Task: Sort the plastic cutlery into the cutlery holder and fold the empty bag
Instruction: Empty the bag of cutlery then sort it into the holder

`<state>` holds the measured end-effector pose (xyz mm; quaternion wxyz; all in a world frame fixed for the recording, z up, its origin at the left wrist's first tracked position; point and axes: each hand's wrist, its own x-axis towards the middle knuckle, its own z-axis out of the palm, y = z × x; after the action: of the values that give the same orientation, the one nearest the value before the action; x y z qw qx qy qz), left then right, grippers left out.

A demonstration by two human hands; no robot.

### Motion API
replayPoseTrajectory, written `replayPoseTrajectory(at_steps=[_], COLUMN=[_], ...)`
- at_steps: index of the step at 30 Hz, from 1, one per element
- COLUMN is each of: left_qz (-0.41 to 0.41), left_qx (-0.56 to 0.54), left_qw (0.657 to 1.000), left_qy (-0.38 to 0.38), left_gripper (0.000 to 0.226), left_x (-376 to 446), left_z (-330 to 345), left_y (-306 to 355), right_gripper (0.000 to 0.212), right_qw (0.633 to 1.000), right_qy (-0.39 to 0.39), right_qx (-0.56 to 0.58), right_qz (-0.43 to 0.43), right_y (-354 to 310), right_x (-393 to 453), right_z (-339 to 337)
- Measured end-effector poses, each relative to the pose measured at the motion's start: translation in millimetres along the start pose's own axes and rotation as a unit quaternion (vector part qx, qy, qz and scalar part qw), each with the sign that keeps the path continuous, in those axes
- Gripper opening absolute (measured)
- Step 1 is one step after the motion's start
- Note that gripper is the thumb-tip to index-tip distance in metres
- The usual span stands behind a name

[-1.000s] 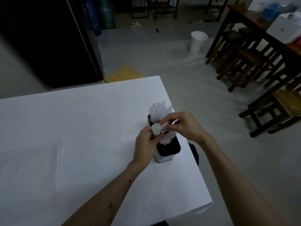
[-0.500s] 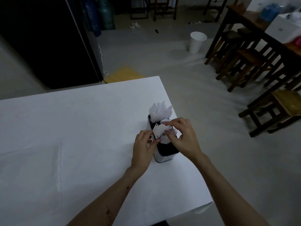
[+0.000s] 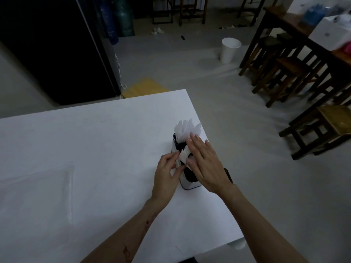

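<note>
A white table (image 3: 85, 168) is seen from above in dim light. A faint raised crease (image 3: 71, 190) is noted in its covering at the far left.

The left hand (image 3: 167, 176) is placed against the left side of the cutlery holder (image 3: 190, 184), its fingers curled and pinched on a small bunch of white plastic forks (image 3: 183, 154). The fork tines are fanned upward at the middle of the holder; which compartment the handles occupy cannot be determined, since both hands cover that part.

The cutlery holder is a narrow upright container with a pale lower wall and a dark interior, standing on the table near its right edge. A second bunch of white plastic cutlery (image 3: 187, 128) is stood upright in the far end of the holder; its type appears to be knives or spoons, though the poor light leaves this unclear.

The right hand (image 3: 204, 164) is held flat and open over the top of the holder, fingers extended and close together, with the thumb touching the forks. Nothing is gripped by it.

A dark object (image 3: 228, 174) is partly visible at the table edge, just beyond the right wrist.

On the floor to the right, a white bin (image 3: 229, 50) and several wooden stools (image 3: 288, 76) are observed, well apart from the table.
</note>
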<state>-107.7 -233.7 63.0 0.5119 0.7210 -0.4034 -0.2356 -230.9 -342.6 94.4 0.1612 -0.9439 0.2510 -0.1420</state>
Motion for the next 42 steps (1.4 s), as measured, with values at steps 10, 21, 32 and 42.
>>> replayPoseTrajectory(at_steps=[10,21,32,42], left_qz=[0.018,0.041,0.008,-0.265], left_qx=[0.040,0.053,0.030,-0.118], left_qw=[0.998,0.997,0.999,0.951], left_qy=[-0.039,-0.044,-0.027,-0.110], left_gripper=[0.050,0.047,0.042,0.057], left_x=[-2,2,18,101], left_z=[-2,-4,-9,-6], left_y=[-6,-6,-6,28], right_gripper=[0.069,0.074,0.100,0.118], right_qw=[0.998,0.995,0.972,0.890], right_qy=[0.039,0.038,0.141,0.059], right_qx=[-0.016,-0.028,0.085,0.169], right_qz=[0.049,0.090,0.170,0.419], right_y=[-9,-10,-23,-37], right_x=[-6,2,-17,-50], right_z=[12,18,20,46])
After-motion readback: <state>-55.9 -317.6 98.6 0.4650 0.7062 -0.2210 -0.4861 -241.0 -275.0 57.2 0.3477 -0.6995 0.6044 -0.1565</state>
